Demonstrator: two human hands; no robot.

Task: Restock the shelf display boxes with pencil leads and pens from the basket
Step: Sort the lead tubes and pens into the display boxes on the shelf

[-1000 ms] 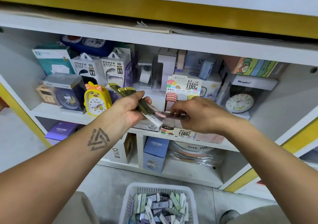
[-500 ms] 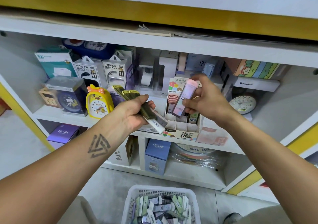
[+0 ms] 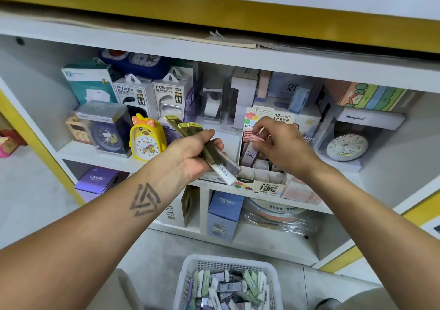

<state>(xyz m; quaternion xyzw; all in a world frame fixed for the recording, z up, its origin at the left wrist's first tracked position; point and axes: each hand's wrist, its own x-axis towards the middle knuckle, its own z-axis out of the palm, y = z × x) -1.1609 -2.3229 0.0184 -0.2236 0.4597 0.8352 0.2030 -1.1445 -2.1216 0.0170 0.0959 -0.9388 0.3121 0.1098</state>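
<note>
My left hand (image 3: 192, 157) grips a bundle of olive-green pencil lead cases (image 3: 190, 133), their ends fanned toward the upper left. A cardboard display box (image 3: 262, 185) marked 0.7 HB stands at the shelf's front edge, with divided slots. Over its back slots my right hand (image 3: 283, 146) pinches a pink-capped lead case (image 3: 252, 147) that stands among others in the box. On the floor below, a white plastic basket (image 3: 228, 262) holds several more lead cases in green, purple and white.
The shelf (image 3: 95, 157) holds a yellow chick alarm clock (image 3: 146, 140), power bank boxes (image 3: 133, 95), a boxed blue clock (image 3: 104, 128) and a round clock (image 3: 346, 146) at right. Blue and purple CRUHRE boxes (image 3: 225, 214) stand on the lower shelf.
My right hand took a pink lead case from the left hand's bundle, lifted it over the display box and lowered it into a back slot. The left hand stayed put.
</note>
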